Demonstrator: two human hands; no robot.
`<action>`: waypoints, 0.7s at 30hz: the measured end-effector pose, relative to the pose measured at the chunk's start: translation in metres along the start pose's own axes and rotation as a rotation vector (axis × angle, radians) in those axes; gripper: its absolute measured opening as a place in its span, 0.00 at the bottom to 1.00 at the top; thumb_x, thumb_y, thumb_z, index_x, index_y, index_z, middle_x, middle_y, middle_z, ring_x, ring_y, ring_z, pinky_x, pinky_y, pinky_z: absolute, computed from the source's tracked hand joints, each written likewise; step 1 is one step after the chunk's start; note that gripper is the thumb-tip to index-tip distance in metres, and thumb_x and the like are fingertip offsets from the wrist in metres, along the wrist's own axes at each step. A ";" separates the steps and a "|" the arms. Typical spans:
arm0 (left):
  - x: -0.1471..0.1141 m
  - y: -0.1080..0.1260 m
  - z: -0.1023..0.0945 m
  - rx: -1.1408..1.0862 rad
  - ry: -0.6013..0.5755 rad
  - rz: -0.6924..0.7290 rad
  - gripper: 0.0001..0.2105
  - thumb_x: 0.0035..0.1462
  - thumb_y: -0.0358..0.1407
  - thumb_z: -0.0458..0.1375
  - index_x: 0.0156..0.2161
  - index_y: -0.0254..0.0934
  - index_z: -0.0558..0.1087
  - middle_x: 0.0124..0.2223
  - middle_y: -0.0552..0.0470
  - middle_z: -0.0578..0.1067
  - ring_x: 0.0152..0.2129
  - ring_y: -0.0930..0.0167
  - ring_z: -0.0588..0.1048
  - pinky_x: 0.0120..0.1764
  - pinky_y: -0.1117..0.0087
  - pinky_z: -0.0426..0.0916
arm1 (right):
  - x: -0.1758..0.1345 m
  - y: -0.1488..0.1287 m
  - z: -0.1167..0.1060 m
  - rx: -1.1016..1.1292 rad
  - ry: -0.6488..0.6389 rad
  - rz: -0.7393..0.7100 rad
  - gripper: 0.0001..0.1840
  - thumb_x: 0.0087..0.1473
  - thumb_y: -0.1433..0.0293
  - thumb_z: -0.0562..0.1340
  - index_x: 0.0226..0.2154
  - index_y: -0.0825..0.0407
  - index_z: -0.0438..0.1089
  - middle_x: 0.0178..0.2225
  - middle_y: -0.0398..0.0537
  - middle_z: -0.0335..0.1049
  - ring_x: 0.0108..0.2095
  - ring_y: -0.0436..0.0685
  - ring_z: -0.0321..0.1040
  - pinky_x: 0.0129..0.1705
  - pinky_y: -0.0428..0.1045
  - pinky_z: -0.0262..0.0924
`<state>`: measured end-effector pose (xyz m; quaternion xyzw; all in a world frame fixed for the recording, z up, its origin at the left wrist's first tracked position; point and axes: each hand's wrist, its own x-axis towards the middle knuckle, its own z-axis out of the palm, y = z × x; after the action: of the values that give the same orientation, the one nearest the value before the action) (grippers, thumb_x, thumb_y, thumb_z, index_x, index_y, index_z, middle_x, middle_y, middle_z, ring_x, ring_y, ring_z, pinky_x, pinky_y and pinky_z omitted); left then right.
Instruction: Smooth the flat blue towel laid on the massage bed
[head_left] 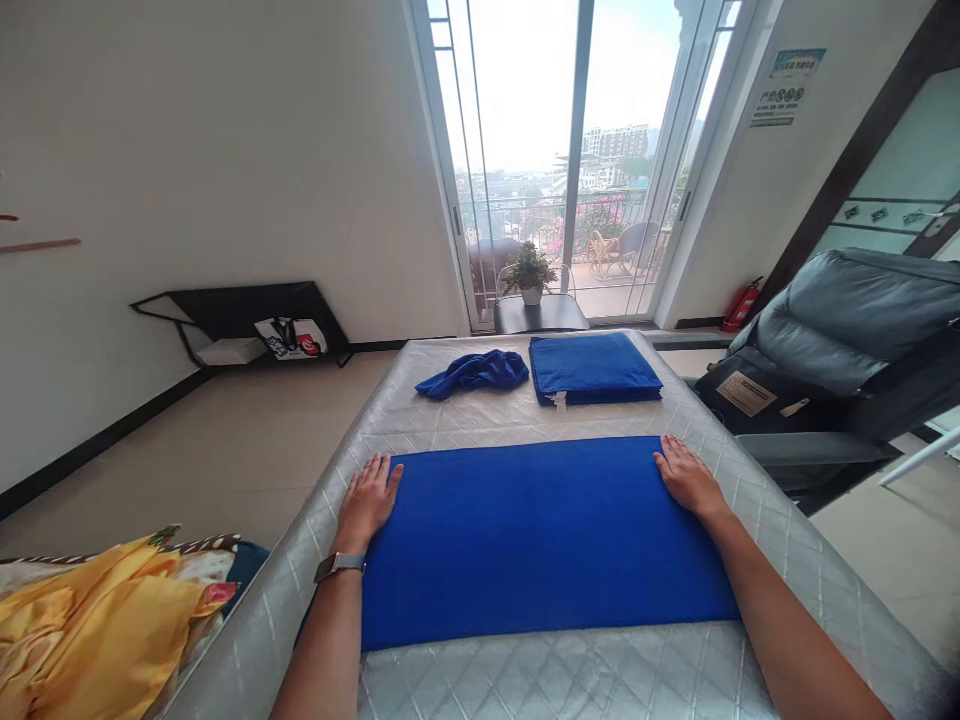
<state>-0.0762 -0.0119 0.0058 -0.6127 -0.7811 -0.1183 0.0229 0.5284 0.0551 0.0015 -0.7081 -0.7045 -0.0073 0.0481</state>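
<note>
A blue towel (536, 535) lies flat, folded into a wide rectangle, on a silver quilted mattress (517, 420). My left hand (366, 500) rests palm down at the towel's far left corner, fingers spread, a watch on the wrist. My right hand (686, 477) presses flat on the far right corner. Neither hand grips anything. Farther back sit a neat stack of folded blue towels (592, 368) and, to its left, a crumpled blue towel (474, 373).
Yellow fabric (97, 625) lies at the lower left beside the mattress. A dark massage chair (840, 350) stands at the right. Behind the mattress are a small table with a potted plant (531, 275) and glass balcony doors. A black low shelf (240, 320) stands by the left wall.
</note>
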 end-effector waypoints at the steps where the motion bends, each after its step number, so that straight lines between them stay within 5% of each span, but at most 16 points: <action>1: -0.003 0.010 -0.006 -0.006 0.040 0.019 0.33 0.69 0.49 0.36 0.67 0.27 0.59 0.69 0.37 0.59 0.68 0.58 0.55 0.67 0.51 0.49 | -0.003 -0.005 -0.006 0.009 0.037 -0.019 0.34 0.67 0.63 0.40 0.68 0.62 0.52 0.71 0.58 0.47 0.71 0.60 0.41 0.70 0.59 0.39; 7: -0.035 0.124 -0.041 -0.178 0.114 0.347 0.25 0.70 0.46 0.39 0.63 0.40 0.67 0.63 0.47 0.71 0.61 0.63 0.67 0.64 0.58 0.60 | -0.036 -0.092 -0.049 0.150 0.127 -0.303 0.32 0.68 0.64 0.40 0.68 0.57 0.55 0.69 0.53 0.51 0.70 0.57 0.44 0.70 0.58 0.40; 12: -0.037 0.213 -0.036 -0.266 0.041 0.524 0.20 0.70 0.42 0.44 0.57 0.41 0.73 0.57 0.46 0.76 0.54 0.65 0.73 0.58 0.63 0.67 | -0.048 -0.194 -0.056 0.249 0.037 -0.544 0.30 0.68 0.64 0.43 0.67 0.56 0.57 0.69 0.52 0.53 0.69 0.57 0.47 0.70 0.55 0.40; 16: -0.031 0.242 -0.004 -0.246 0.013 0.508 0.23 0.72 0.41 0.41 0.61 0.35 0.69 0.62 0.40 0.72 0.61 0.63 0.68 0.62 0.58 0.62 | -0.039 -0.231 -0.033 0.211 -0.055 -0.499 0.31 0.66 0.68 0.46 0.68 0.59 0.54 0.69 0.56 0.50 0.70 0.60 0.45 0.70 0.57 0.40; 21: -0.031 0.242 0.029 -0.200 0.028 0.502 0.24 0.72 0.41 0.39 0.66 0.37 0.64 0.65 0.41 0.68 0.64 0.63 0.63 0.65 0.54 0.57 | -0.035 -0.232 -0.004 0.202 0.005 -0.483 0.32 0.66 0.68 0.46 0.70 0.57 0.49 0.71 0.55 0.46 0.71 0.60 0.41 0.70 0.58 0.37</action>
<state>0.1673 0.0184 0.0096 -0.7847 -0.5888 -0.1937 0.0016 0.2972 0.0210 0.0165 -0.5109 -0.8502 0.0499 0.1170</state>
